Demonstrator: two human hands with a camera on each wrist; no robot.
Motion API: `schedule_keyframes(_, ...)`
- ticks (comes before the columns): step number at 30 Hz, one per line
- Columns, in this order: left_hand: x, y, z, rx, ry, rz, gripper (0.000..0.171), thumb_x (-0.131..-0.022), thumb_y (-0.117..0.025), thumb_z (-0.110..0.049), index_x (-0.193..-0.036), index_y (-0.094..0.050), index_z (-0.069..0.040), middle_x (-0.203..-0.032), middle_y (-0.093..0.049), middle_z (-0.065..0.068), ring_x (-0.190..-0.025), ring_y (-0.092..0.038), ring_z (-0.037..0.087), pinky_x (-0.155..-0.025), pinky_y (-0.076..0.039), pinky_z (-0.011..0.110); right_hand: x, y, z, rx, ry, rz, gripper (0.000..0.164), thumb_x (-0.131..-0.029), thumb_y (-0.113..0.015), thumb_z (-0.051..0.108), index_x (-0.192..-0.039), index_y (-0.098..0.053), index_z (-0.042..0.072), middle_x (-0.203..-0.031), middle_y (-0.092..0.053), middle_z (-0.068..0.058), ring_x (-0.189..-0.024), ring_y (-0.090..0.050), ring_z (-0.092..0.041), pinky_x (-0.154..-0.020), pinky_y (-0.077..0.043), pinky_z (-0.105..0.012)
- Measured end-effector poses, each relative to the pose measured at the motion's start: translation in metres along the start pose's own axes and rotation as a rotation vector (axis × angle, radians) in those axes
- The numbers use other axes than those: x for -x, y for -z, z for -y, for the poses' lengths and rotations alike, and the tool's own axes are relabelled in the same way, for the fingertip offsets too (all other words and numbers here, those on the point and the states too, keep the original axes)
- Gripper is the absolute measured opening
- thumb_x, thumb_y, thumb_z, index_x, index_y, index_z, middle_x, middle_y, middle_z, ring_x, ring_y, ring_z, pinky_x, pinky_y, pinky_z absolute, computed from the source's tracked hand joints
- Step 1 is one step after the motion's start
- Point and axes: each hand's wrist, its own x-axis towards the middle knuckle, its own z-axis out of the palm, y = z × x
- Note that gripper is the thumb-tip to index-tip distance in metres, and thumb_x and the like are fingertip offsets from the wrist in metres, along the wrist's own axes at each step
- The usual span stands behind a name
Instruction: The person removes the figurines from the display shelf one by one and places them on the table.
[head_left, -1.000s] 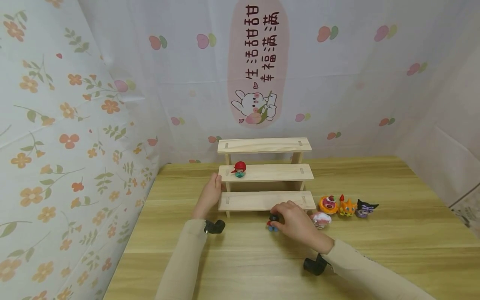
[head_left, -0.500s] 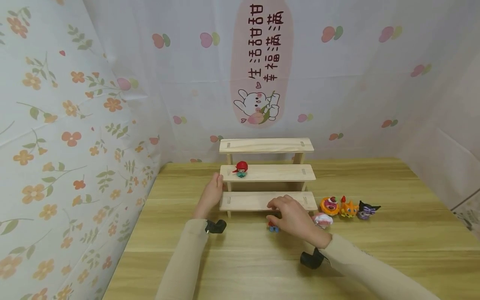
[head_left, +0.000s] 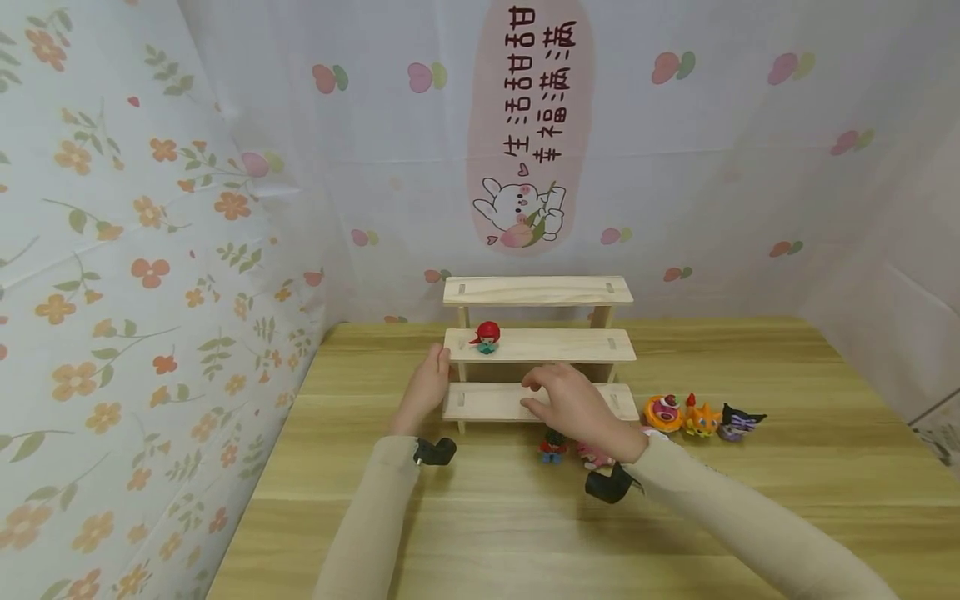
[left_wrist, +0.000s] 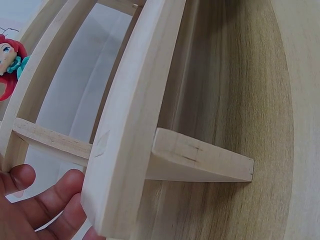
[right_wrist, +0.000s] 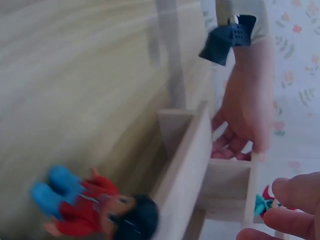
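A three-tier wooden display shelf [head_left: 540, 345] stands at the back of the table. My left hand [head_left: 426, 385] grips its left side; in the left wrist view the fingers [left_wrist: 55, 200] curl at the lowest tier's end. A red-haired figurine [head_left: 487, 337] in green sits on the middle tier's left. My right hand [head_left: 573, 408] hovers over the lowest tier, its fingers bent loosely, with nothing in them. Below it, on the table before the shelf, is a black-haired figurine [head_left: 553, 448] in red and blue. A pink figurine [head_left: 594, 455] beside it is partly hidden by my right hand.
Right of the shelf stand an orange ring-shaped figurine [head_left: 663, 412], an orange and yellow figurine [head_left: 702, 419] and a black and purple figurine [head_left: 739, 422]. A patterned cloth [head_left: 375, 167] hangs behind the table [head_left: 480, 517] and along its sides.
My right hand has let go of the black-haired figurine, risen from it and moved up over the lowest tier. The figurine stays on the table. My left hand keeps its place on the shelf.
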Motion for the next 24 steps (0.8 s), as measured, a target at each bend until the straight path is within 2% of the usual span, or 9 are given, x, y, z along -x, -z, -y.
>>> schedule_keyframes(6, -0.002, 0.000, 0.000, -0.001, 0.002, -0.008, 0.030, -0.106, -0.026, -0.030, -0.106, -0.046, -0.008, -0.093, -0.062, 0.014, -0.086, -0.057, 0.028, -0.082, -0.046, 0.044, -0.022, 0.006, -0.003, -0.004, -0.015, -0.020, 0.019, -0.083, -0.075, 0.020, -0.096, -0.069, 0.008, -0.089, -0.069, -0.003, -0.081, -0.058, -0.019, -0.070, -0.049, -0.033)
schedule_keyframes(14, -0.001, 0.000, 0.001, -0.006, 0.007, -0.008, 0.030, -0.106, -0.025, -0.031, -0.106, -0.045, -0.009, -0.093, -0.061, 0.013, -0.086, -0.057, 0.027, -0.080, -0.047, 0.043, -0.052, 0.011, 0.001, -0.049, -0.081, -0.050, 0.023, -0.087, -0.070, 0.021, -0.104, -0.068, 0.005, -0.097, -0.068, -0.009, -0.092, -0.060, -0.026, -0.074, -0.051, -0.039)
schedule_keyframes(24, 0.000, -0.003, -0.001, -0.002, 0.013, -0.017, 0.029, -0.107, -0.025, -0.030, -0.107, -0.044, -0.009, -0.092, -0.061, 0.013, -0.085, -0.057, 0.028, -0.081, -0.047, 0.044, -0.079, 0.006, 0.000, -0.051, -0.058, -0.061, 0.030, -0.088, -0.070, 0.022, -0.111, -0.066, 0.004, -0.110, -0.065, -0.012, -0.104, -0.060, -0.029, -0.085, -0.051, -0.042)
